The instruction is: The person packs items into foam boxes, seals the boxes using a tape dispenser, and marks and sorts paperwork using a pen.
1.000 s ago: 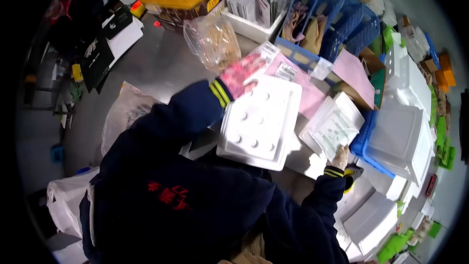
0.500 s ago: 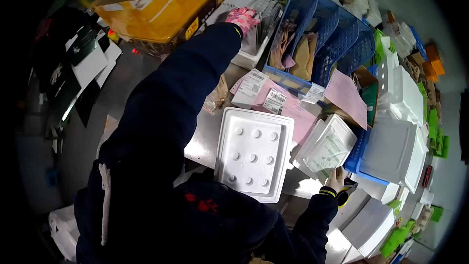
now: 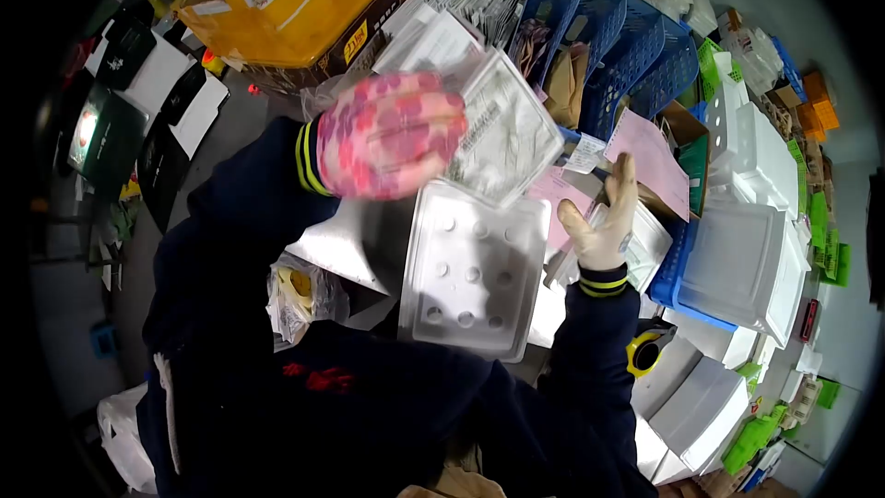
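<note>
My left hand (image 3: 392, 138), in a pink patterned glove and smeared by motion, grips the left edge of a clear flat plastic packet (image 3: 505, 134) with grey print. The packet is held tilted over the top edge of a white foam tray (image 3: 473, 277) with several round bumps. To the right, my right hand (image 3: 604, 221), in a pale glove, is raised with its thumb and fingers spread, holding nothing. Behind it is a small white foam box (image 3: 650, 254), partly hidden. Pink paper slips (image 3: 558, 194) lie behind the tray, mostly covered by the packet.
A large yellow-taped carton (image 3: 309, 14) stands at the back left. Stacked flat packets (image 3: 479, 5) fill the back middle, beside blue divided baskets (image 3: 613, 37). On the right are a clear-lidded foam box (image 3: 733, 272) and a black-and-yellow tape dispenser (image 3: 648, 348).
My left hand has come back from the stacked packets toward me, now with a packet in it. My right hand has left the small foam box's near corner, risen and spread open.
</note>
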A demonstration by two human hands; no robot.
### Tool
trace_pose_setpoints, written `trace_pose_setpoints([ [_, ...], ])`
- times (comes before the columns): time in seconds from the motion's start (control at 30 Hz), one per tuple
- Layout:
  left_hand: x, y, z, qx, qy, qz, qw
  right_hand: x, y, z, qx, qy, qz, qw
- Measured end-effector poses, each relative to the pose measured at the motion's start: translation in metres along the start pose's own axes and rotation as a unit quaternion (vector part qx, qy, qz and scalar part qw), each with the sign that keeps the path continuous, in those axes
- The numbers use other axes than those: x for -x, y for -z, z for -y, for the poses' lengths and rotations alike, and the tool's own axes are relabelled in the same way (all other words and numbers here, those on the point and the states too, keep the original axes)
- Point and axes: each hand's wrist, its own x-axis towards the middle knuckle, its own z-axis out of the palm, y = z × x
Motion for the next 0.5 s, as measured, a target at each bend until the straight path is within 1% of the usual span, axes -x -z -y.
trace_pose_setpoints([
  [0.07,-0.003,0.013,-0.027,0.099,-0.02,0.028,0.994,-0.016,0.014,0.031,-0.009,0.009,0.176,0.984],
  [0.1,-0.005,0.017,-0.045,0.15,-0.003,0.026,0.988,-0.019,0.016,0.044,-0.065,0.032,0.279,0.958],
  [0.13,-0.008,0.019,-0.059,0.199,0.012,0.025,0.98,-0.011,0.013,0.053,-0.143,0.015,0.337,0.93],
  [0.17,-0.013,0.023,-0.066,0.184,-0.047,0.033,0.981,0.0,0.011,0.059,-0.189,-0.078,0.42,0.884],
  [0.2,-0.019,0.027,-0.075,0.164,-0.023,0.01,0.986,0.012,0.012,0.063,-0.231,-0.17,0.493,0.821],
  [0.23,-0.014,0.029,-0.078,0.094,0.034,-0.032,0.995,0.029,0.012,0.055,-0.25,-0.165,0.491,0.818],
  [0.27,-0.005,0.028,-0.084,0.061,0.155,-0.082,0.983,0.047,0.013,0.045,-0.268,-0.159,0.487,0.816],
  [0.3,0.005,0.026,-0.089,0.042,0.275,-0.128,0.952,0.06,0.008,0.051,-0.363,-0.099,0.428,0.822],
  [0.33,0.016,0.02,-0.098,0.061,0.448,-0.176,0.874,0.072,0.007,0.058,-0.407,-0.149,0.397,0.809],
  [0.37,0.033,-0.007,-0.103,0.211,0.494,-0.282,0.795,0.081,0.003,0.055,-0.419,-0.167,0.4,0.798],
  [0.4,0.056,-0.041,-0.121,0.369,0.543,-0.309,0.688,0.09,-0.001,0.052,-0.43,-0.186,0.403,0.786],
  [0.43,0.062,-0.064,-0.144,0.441,0.621,-0.24,0.602,0.099,-0.006,0.056,-0.411,-0.199,0.401,0.794],
  [0.47,0.068,-0.087,-0.165,0.495,0.689,-0.163,0.503,0.116,-0.013,0.053,-0.465,-0.292,0.372,0.749],
  [0.5,0.079,-0.108,-0.18,0.477,0.684,-0.134,0.535,0.132,-0.018,0.048,-0.513,-0.299,0.363,0.718],
])
